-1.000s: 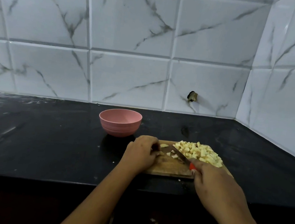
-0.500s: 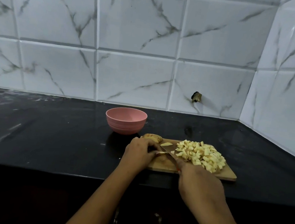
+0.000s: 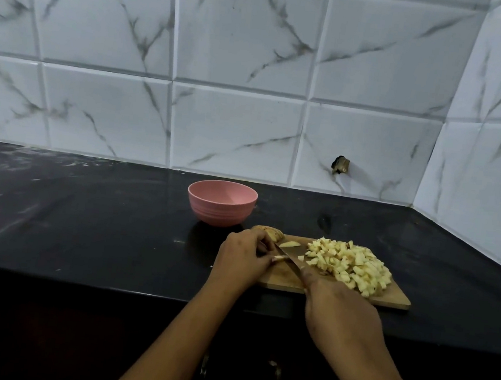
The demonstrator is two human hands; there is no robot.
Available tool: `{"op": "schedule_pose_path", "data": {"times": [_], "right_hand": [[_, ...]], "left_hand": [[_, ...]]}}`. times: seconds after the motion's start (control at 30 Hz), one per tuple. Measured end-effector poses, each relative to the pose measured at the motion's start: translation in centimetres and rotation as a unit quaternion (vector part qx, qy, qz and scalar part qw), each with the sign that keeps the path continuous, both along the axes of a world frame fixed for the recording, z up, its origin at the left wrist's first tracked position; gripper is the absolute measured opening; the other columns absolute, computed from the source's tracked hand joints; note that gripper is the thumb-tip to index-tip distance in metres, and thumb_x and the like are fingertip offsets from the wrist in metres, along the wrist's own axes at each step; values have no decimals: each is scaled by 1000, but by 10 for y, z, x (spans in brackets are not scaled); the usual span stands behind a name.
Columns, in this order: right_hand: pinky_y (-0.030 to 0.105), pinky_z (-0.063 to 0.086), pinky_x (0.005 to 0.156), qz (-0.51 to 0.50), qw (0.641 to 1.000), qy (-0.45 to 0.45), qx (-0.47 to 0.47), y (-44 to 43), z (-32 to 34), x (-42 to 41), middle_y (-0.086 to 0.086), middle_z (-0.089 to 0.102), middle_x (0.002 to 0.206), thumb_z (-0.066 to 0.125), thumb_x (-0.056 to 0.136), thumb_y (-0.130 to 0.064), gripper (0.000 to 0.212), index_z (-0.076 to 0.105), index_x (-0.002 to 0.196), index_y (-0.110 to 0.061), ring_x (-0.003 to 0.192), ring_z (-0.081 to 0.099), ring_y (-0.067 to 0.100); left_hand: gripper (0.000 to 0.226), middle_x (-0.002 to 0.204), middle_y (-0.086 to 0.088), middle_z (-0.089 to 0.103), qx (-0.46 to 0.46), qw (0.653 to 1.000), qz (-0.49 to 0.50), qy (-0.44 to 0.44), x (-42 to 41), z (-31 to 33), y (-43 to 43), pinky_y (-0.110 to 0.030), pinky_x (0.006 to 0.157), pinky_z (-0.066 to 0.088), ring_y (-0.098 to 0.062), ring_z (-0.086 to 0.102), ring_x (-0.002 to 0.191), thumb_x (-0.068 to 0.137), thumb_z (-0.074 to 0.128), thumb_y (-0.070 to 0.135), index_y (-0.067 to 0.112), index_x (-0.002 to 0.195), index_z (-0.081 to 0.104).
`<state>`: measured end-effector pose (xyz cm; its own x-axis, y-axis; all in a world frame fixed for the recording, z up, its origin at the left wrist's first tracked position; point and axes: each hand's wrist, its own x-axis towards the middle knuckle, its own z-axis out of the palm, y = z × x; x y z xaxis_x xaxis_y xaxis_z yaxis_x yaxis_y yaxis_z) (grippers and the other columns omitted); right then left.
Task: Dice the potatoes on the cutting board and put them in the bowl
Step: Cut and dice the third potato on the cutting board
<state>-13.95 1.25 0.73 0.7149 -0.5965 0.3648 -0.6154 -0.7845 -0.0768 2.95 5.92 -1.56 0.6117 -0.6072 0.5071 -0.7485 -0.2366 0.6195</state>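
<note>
Nearest the counter's front edge: right hand (image 3: 342, 316) closed around knife (image 3: 289, 261), blade angled across wooden cutting board (image 3: 393, 296). Just beyond: left hand (image 3: 243, 256) pinching a potato strip (image 3: 279, 257) against the board beside the blade; diced potato pile (image 3: 350, 265) heaped on the board's right half. Farther back: unpeeled potato piece (image 3: 271, 232) at the board's far left corner, pink bowl (image 3: 221, 202) just behind on black countertop (image 3: 83, 217).

Both your hands are low and close together.
Your left hand (image 3: 243, 256) curls knuckles-up; your right hand (image 3: 339, 317) is clenched in a grip.
</note>
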Motion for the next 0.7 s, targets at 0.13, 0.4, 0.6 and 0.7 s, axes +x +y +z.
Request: {"op": "schedule_pose_path", "data": {"times": [0.13, 0.4, 0.6, 0.7], "right_hand": [[27, 39, 62, 1, 999, 26, -19, -1, 4, 2, -3, 62, 104, 41, 97, -8, 59, 24, 150, -29, 88, 61, 14], [29, 39, 64, 20, 996, 70, -54, 15, 6, 15, 1, 61, 118, 43, 99, -9, 46, 33, 144, -15, 100, 63, 18], [25, 39, 57, 23, 999, -16, -23, 0, 12, -7, -4, 62, 104, 37, 101, -14, 54, 27, 149, -36, 77, 56, 12], [23, 44, 60, 29, 999, -31, -11, -3, 15, -11, -4, 61, 105, 36, 103, -21, 50, 26, 148, -41, 75, 53, 9]], "left_hand": [[22, 84, 10, 69, -9, 1000, -1, -7, -1, -2, 1, -37, 80, 52, -9, 64, 81, 73, 77, 20, 32, 72, 58], [25, 74, 9, 69, -13, 1000, -5, 4, -4, 0, 6, -38, 79, 52, -11, 67, 81, 72, 76, 14, 25, 80, 55], [24, 75, 12, 70, -16, 1000, -13, 3, -3, -2, 6, -38, 82, 51, -13, 67, 87, 74, 77, 18, 21, 87, 57], [24, 80, 10, 70, -11, 1000, -15, -6, 0, -4, 4, -40, 83, 51, -14, 67, 89, 74, 75, 18, 21, 90, 57]]}}
